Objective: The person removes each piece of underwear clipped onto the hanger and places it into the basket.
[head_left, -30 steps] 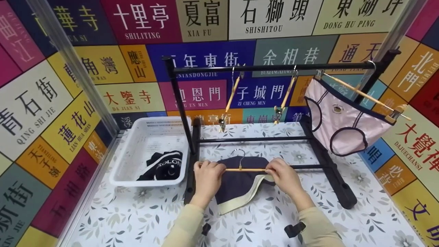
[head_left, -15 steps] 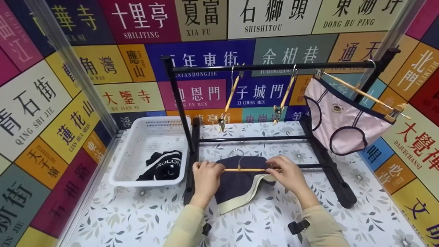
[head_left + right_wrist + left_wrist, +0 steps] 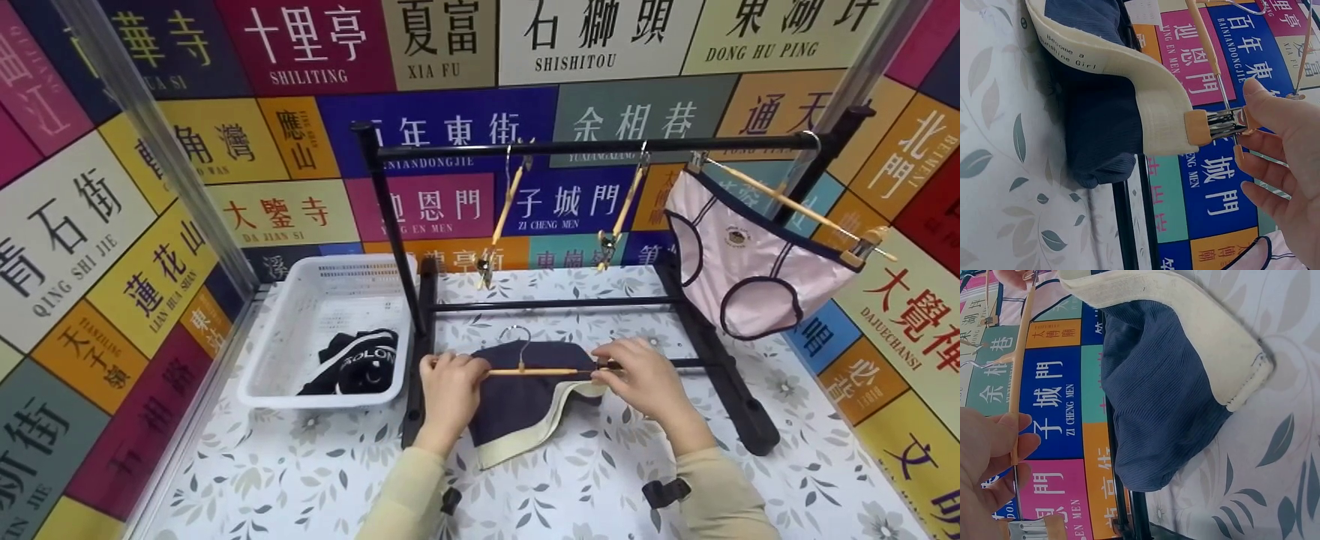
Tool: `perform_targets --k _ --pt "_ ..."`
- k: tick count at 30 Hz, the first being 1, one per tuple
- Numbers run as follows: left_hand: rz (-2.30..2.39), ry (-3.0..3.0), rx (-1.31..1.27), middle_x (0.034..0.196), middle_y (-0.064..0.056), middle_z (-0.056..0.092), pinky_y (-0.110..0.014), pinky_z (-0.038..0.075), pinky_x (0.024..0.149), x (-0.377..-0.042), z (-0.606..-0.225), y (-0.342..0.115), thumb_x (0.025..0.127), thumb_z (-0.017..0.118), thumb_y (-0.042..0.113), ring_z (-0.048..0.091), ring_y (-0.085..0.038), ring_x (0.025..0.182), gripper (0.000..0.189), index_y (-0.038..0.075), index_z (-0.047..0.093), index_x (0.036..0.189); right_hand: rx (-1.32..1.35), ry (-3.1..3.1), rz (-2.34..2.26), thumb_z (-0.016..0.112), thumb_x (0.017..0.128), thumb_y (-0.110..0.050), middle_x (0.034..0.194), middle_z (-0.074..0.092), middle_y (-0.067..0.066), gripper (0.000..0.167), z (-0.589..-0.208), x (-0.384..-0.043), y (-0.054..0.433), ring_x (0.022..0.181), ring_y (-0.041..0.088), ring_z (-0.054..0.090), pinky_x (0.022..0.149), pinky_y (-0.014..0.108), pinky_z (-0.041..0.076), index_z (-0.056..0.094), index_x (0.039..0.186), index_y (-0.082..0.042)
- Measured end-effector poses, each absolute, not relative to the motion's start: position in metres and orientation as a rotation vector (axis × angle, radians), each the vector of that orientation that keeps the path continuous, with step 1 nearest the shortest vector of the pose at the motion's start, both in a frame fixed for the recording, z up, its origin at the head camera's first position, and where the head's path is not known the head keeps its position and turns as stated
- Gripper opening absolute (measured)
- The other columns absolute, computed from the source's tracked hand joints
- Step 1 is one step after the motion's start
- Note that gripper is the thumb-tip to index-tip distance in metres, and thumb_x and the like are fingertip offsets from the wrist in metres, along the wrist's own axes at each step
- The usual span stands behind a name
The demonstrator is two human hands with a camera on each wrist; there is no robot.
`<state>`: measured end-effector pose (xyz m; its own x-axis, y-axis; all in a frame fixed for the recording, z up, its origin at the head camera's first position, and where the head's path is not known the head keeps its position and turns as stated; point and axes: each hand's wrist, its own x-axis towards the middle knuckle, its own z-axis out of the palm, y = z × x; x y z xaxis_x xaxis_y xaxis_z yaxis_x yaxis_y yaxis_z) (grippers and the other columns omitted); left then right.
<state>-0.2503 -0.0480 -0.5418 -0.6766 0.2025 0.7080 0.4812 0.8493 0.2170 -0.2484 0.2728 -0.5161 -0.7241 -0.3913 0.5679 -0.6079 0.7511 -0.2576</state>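
Between my two hands is a wooden clip hanger (image 3: 536, 372), its metal hook upward. My left hand (image 3: 450, 394) pinches the bar near its left end; the left wrist view shows thumb and fingers on the wood beside the left clip (image 3: 1030, 530). Dark blue underpants (image 3: 517, 409) with a cream waistband (image 3: 1162, 98) hang beneath the bar's right end. In the right wrist view, the right clip (image 3: 1224, 125) bites the waistband's edge. My right hand (image 3: 645, 375) holds that clip's outer end between thumb and fingers. At the left, the waistband is apart from the clip.
A black rack (image 3: 600, 146) stands behind, its lower bars just past my hands. Two bare hangers (image 3: 506, 210) and pink underpants (image 3: 750, 247) on another hanger hang from it. On the left is a white basket (image 3: 251, 367) holding black garments (image 3: 367, 367).
My right hand has shifted a little to the right, at the hanger's right end. The left hand has barely moved and keeps its pinch on the bar.
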Motion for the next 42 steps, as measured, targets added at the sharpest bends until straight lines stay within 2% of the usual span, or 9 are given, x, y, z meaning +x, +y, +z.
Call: perform_targets --k 7,25,32,36,42 --pt "-0.518 -2.321 -0.485 0.076 0.004 0.069 -0.049 0.038 0.083 -0.2506 -0.5407 -0.0481 0.078 0.078 0.020 0.057 -0.022 0.073 0.004 0.019 0.074 0.080 0.763 -2.434 0.554 0.084 0.076 -0.022 0.100 0.071 0.001 0.031 -0.5163 -0.2488 0.2735 0.092 0.027 0.062 0.078 0.047 0.050 0.073 0.103 -0.014" --pt "-0.515 -2.332 -0.479 0.076 0.005 0.069 -0.049 0.038 0.082 -0.2493 -0.5420 -0.0492 0.077 0.079 0.019 0.057 -0.021 0.073 0.006 0.021 0.075 0.081 0.778 -2.366 0.476 0.087 0.068 -0.019 0.089 0.069 -0.001 0.031 -0.5173 -0.2508 0.2688 0.085 0.028 0.061 0.076 0.049 0.046 0.070 0.093 -0.014" --pt "-0.510 -2.324 -0.476 0.076 0.005 0.068 -0.049 0.038 0.081 -0.2496 -0.5424 -0.0489 0.078 0.079 0.019 0.057 -0.021 0.074 0.005 0.020 0.074 0.081 0.811 -2.285 0.466 0.082 0.069 -0.027 0.087 0.069 0.000 0.029 -0.5193 -0.2537 0.2697 0.083 0.028 0.061 0.075 0.048 0.046 0.070 0.091 -0.013" --pt "-0.514 -2.327 -0.473 0.077 0.005 0.069 -0.049 0.037 0.082 -0.2498 -0.5416 -0.0484 0.080 0.077 0.021 0.058 -0.021 0.074 0.004 0.019 0.074 0.081 0.830 -2.220 0.491 0.080 0.068 -0.027 0.084 0.069 0.002 0.028 -0.5188 -0.2555 0.2690 0.080 0.028 0.061 0.074 0.048 0.046 0.071 0.089 -0.011" --pt "-0.527 -2.358 -0.465 0.079 0.003 0.070 -0.049 0.037 0.083 -0.2498 -0.5386 -0.0491 0.084 0.072 0.023 0.059 -0.022 0.076 0.006 0.018 0.075 0.083 0.844 -2.173 0.505 0.075 0.074 -0.033 0.083 0.068 0.002 0.026 -0.5149 -0.2571 0.2667 0.078 0.027 0.061 0.072 0.046 0.047 0.070 0.087 -0.010"
